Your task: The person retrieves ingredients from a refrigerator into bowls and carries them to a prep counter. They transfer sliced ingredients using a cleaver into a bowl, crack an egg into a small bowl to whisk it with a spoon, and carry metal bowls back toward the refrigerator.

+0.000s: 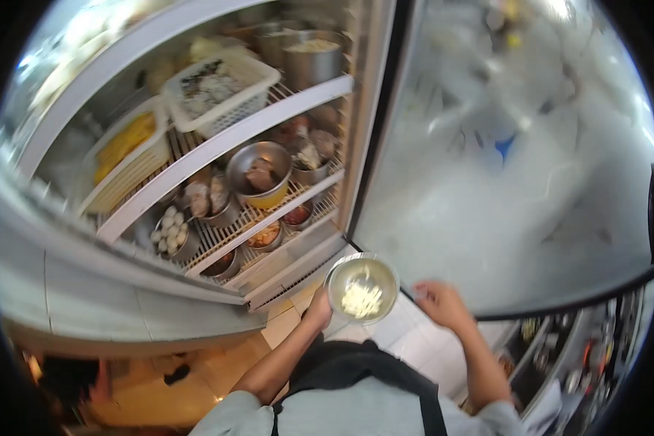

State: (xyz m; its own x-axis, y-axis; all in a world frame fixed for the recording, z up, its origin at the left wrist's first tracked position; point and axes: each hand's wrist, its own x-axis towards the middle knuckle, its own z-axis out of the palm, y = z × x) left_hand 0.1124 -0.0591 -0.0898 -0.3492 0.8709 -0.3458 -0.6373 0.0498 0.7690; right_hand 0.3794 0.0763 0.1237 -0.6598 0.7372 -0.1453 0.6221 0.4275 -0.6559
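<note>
My left hand (317,311) grips the rim and side of a round metal bowl (334,280) in front of my body. Pale, chopped pieces (362,299) lie heaped in the bottom of this bowl. To the right, apart from the bowl, my right hand (437,301) is by the lower edge of the open fridge door (479,232). Its fingers are loosely bent with nothing visible in them; whether they touch the door I cannot tell.
The open fridge stands ahead on the left. White baskets (265,86) occupy its upper shelf. Below are a bowl with meat (243,156), a bowl of white balls (189,251) and several other metal containers. Trays and utensils (581,363) line the lower right; a counter (123,305) runs left.
</note>
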